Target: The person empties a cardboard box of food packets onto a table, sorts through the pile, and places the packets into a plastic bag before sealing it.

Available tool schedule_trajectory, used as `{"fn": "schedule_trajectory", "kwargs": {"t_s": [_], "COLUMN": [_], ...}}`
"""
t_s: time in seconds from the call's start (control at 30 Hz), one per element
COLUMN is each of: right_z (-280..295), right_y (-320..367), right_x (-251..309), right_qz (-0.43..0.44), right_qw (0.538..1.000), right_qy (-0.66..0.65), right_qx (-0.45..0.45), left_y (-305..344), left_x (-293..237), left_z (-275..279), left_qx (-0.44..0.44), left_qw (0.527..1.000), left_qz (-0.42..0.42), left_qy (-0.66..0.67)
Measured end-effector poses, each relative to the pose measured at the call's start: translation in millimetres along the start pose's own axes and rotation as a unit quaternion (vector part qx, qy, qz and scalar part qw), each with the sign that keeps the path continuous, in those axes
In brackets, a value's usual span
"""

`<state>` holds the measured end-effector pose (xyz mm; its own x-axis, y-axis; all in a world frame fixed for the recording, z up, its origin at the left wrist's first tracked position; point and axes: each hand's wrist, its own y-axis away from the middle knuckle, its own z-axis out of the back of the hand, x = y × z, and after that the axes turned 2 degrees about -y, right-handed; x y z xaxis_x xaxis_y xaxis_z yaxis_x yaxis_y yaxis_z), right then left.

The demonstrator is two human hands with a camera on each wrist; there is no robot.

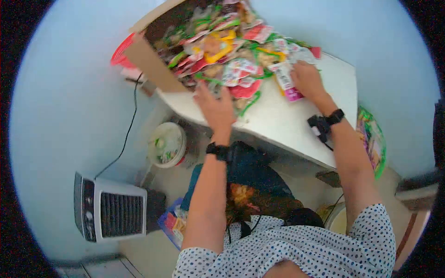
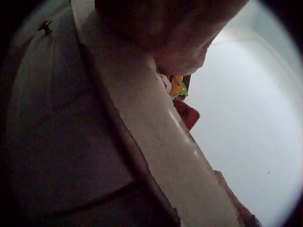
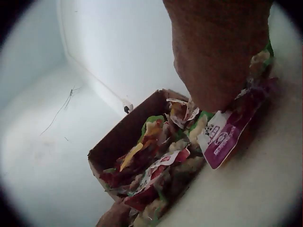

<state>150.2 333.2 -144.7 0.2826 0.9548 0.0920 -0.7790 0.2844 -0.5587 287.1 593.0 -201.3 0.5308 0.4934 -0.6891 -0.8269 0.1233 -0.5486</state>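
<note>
Thumb and fingers are held apart on the left hand (image 1: 215, 109), which is set against the near edge of the heap of snack packets (image 1: 238, 69). By the right hand (image 1: 309, 82), one white-and-purple packet (image 1: 286, 82) is partly covered; whether it is pinched cannot be told. The packets are too tangled to be counted; they are spilled from one cardboard box (image 1: 150, 65), at 11 o'clock in the head view, onto one white table (image 1: 273, 120). The box's mouth is blocked by the heap. From that view's middle, one round bucket (image 1: 167, 146) is seen at 9 o'clock, one air cooler (image 1: 121, 213) at 8, one green-edged bag (image 1: 373, 143) at 3.
</note>
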Motion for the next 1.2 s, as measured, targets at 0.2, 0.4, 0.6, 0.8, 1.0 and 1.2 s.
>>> {"fn": "schedule_trajectory", "kwargs": {"t_s": [0.2,0.4,0.6,0.8,1.0,1.2], "right_z": [10.7,27.3,24.1,4.3,9.1,-5.4], "right_y": [0.3,0.7,10.6,11.6,17.4,23.6], "right_x": [-13.9,2.6,-37.3,-146.2,-159.3,-137.4], "right_qz": [-0.021,-0.054,-0.023,0.113,0.039,0.037], "right_qw": [1.0,0.998,1.0,0.984,0.994,0.995], "right_qy": [-0.016,-0.028,0.014,0.134,0.094,0.065], "right_qx": [0.004,0.001,0.016,0.008,0.042,0.059], "left_y": [3.5,85.1,162.0,334.6,572.1,550.6], "left_x": [-22.1,28.0,184.6,299.2,359.9,323.6], "left_z": [37.4,124.1,252.7,360.9,369.9,321.0], "left_qx": [-0.028,0.093,0.174,0.256,0.356,0.33], "left_qw": [0.982,0.989,0.968,0.856,0.831,0.849], "left_qz": [0.002,-0.029,0.138,0.336,0.426,0.372], "left_qy": [0.184,0.114,-0.119,-0.297,0.022,0.181]}}
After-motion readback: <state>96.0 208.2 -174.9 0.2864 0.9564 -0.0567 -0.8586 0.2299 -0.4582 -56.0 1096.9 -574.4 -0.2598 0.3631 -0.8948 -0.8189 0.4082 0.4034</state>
